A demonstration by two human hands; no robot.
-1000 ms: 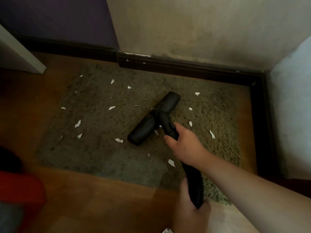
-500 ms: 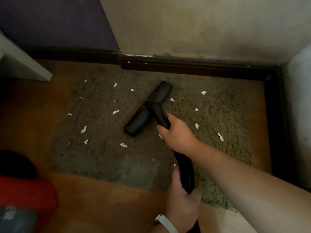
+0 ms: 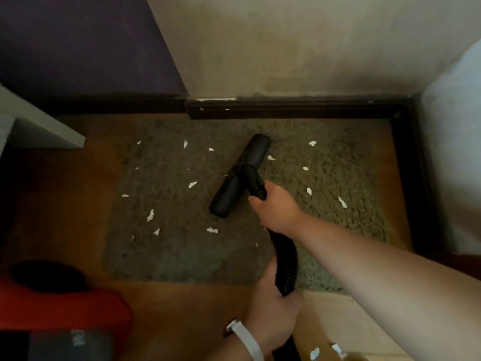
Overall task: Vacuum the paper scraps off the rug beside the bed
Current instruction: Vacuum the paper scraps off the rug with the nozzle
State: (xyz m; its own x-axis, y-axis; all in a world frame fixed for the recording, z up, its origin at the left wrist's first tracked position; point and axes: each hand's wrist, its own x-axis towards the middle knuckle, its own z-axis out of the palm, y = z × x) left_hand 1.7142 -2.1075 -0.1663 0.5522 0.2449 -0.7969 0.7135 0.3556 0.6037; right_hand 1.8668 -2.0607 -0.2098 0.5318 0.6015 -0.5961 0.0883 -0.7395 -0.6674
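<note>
Gripping the ribbed black hose point(image 3: 285, 264), both hands curl round it: right hand point(image 3: 277, 208) near the nozzle head point(image 3: 240, 175) on the shaggy rug point(image 3: 338, 173), left hand point(image 3: 273, 312) lower.

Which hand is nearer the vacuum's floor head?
Right. The right hand grips the wand just behind the floor head; the left hand holds the hose farther back.
</note>
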